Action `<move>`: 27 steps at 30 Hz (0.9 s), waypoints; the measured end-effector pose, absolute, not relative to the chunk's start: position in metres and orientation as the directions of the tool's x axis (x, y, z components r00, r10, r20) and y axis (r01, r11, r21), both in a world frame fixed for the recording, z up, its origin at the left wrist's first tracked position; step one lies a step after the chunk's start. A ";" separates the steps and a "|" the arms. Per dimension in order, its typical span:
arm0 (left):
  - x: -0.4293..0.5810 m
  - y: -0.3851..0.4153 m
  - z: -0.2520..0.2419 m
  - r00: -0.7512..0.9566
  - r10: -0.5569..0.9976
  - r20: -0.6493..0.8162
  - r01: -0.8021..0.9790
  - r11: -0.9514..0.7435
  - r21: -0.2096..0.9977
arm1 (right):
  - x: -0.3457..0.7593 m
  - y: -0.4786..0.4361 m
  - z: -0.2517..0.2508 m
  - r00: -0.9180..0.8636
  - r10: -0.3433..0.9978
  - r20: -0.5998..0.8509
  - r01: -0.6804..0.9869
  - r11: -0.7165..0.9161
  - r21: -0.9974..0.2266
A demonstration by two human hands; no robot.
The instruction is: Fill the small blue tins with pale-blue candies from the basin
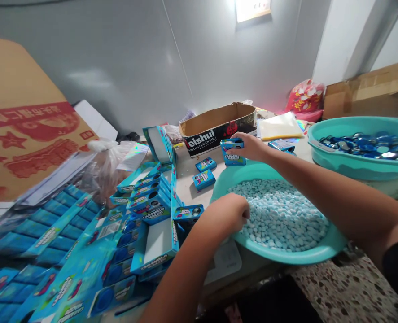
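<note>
Ok so the step in hand looks like loading candy into boxes. The teal basin (286,256) of pale blue tablets (279,215) sits right in front of me on the table (185,166). My left hand (227,215) is at the basin's near-left edge, knuckles up, with the grip curled closed right on the tablets. Can't tell if it's actually got any in there, the fingers hide that.

My right hand (251,146) is at the far rim of the basin, grip closed around a small blue candy box (232,151), held upright just above the rim. Two more little boxes (203,172) lie just left of the basin, with display cartons (151,202) stacked further left.

My take is the next move needs that box's open end brought over the basin and close to the left hand, so nothing spills onto the table.
</note>
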State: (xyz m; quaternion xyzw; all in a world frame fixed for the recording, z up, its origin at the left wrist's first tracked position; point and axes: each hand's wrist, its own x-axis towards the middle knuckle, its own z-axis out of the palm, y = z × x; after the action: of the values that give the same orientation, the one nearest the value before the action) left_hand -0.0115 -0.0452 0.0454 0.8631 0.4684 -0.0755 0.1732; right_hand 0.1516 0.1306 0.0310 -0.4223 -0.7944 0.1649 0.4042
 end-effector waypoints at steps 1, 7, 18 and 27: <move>-0.014 -0.045 0.045 0.558 0.790 -0.255 0.828 -0.509 0.235 | 0.152 0.130 0.031 -0.315 0.806 0.501 0.540 0.586 -0.604; -0.041 -0.047 0.059 0.577 0.816 0.034 0.775 -0.560 0.294 | 0.150 0.126 0.032 -0.297 0.808 0.509 0.560 0.579 -0.592; -0.072 -0.078 0.079 0.350 0.800 0.487 0.688 -0.572 0.446 | 0.151 0.131 0.029 -0.301 0.814 0.497 0.547 0.574 -0.610; -0.022 -0.084 0.051 0.565 0.820 0.090 0.704 -0.536 0.466 | 0.154 0.132 0.028 -0.306 0.812 0.497 0.556 0.576 -0.599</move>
State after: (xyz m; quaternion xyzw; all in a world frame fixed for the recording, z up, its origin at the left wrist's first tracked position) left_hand -0.0222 -0.0844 0.0506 0.8633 0.4413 0.1506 0.1931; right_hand 0.1543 0.1322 0.0278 -0.4317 -0.7921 0.1600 0.4007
